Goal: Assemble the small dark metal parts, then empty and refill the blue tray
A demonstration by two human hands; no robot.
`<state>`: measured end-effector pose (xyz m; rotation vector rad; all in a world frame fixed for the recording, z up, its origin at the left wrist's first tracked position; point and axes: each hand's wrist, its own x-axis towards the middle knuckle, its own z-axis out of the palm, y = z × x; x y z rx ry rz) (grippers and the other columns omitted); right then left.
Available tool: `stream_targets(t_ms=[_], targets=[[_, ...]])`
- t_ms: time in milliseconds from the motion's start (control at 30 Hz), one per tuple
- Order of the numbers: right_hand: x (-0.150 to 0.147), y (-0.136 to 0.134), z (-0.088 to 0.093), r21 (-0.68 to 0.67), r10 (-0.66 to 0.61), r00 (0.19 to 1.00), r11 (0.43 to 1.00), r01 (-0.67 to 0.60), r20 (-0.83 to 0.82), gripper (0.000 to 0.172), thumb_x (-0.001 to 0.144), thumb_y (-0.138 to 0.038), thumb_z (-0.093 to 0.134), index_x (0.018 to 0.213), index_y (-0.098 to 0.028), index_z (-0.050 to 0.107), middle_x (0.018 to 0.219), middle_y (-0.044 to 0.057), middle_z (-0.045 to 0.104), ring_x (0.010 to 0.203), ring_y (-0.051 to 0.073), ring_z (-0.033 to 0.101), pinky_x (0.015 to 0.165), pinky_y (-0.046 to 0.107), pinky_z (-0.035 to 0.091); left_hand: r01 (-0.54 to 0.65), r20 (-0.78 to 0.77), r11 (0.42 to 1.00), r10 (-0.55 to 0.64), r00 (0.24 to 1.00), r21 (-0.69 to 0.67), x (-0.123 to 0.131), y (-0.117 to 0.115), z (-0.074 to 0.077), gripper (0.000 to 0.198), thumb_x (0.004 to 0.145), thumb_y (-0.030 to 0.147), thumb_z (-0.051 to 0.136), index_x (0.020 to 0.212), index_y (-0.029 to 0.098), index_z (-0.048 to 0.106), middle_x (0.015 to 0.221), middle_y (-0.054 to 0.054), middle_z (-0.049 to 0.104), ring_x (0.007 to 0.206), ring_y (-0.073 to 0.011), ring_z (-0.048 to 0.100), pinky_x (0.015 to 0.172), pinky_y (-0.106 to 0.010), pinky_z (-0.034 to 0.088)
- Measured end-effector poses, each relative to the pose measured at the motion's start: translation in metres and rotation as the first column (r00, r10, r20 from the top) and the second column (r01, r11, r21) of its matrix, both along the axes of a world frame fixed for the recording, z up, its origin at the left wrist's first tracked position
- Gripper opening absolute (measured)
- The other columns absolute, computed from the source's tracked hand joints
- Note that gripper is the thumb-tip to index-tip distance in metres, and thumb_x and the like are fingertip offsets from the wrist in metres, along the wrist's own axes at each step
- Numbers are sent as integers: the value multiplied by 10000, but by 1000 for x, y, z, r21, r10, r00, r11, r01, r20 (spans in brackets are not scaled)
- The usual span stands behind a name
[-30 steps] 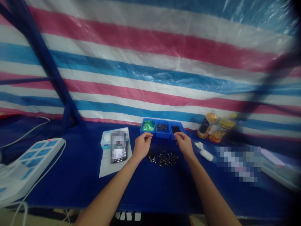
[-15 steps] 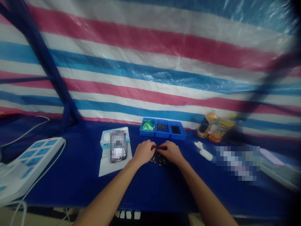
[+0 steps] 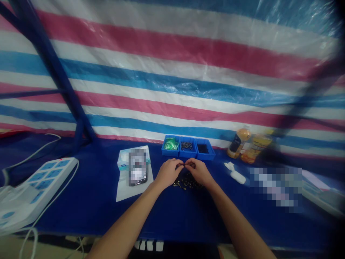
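Observation:
My left hand (image 3: 170, 172) and my right hand (image 3: 198, 172) meet at the fingertips above the table. Both are closed in a pinch, and whatever they hold is too small and dark to make out. Just below them lies a loose pile of small black and brass-coloured parts (image 3: 185, 182), partly covered by my fingers. Beyond my hands stand three joined blue bins: the left bin (image 3: 166, 153) has green shiny packets (image 3: 171, 144), the middle bin (image 3: 188, 154) small dark metallic pieces (image 3: 186, 145), the right bin (image 3: 206, 157) black pieces (image 3: 202, 148).
On the left are a white power strip (image 3: 51, 180) with cables and a tissue box (image 3: 123, 158) with a phone (image 3: 138, 171) leaning on it. A bottle (image 3: 237, 144), a yellow snack bag (image 3: 256, 148) and a white earbud case (image 3: 237, 177) are on the right.
My fingertips have come closer together, and the dark piece seen between them earlier is now mostly hidden. More of the pile shows beneath my hands. The view has shifted slightly.

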<state>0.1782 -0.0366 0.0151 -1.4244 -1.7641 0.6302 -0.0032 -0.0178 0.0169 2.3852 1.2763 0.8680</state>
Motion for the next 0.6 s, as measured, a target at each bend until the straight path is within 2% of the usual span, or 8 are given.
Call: stream_targets(t_ms=[233, 367, 600], targets=[[0, -1, 9, -11, 83, 964, 996, -89, -253, 238, 825, -377, 613, 917, -174, 696, 901, 42, 705, 844, 186, 636, 792, 290, 461, 62, 207, 997, -53, 977, -39, 2, 1, 4, 195, 912, 329, 538, 973, 232, 695, 897, -3, 696, 835, -164, 615, 787, -273, 444], [3, 2, 5, -32, 37, 969, 998, -46, -242, 331, 877, -478, 531, 872, -173, 659, 834, 35, 678, 779, 178, 607, 736, 290, 448, 42, 259, 999, -40, 965, -3, 3, 0, 8, 173, 905, 322, 555, 931, 224, 695, 854, 1, 686, 820, -161, 599, 783, -278, 436], [6, 6, 2, -94, 70, 949, 990, -103, -307, 313, 867, -448, 520, 748, -172, 608, 716, 0, 598, 687, 145, 540, 667, 262, 407, 71, 283, 997, -72, 956, 15, 3, 0, 10, 161, 907, 297, 557, 953, 224, 693, 871, 1, 681, 840, -161, 590, 803, -286, 431]])
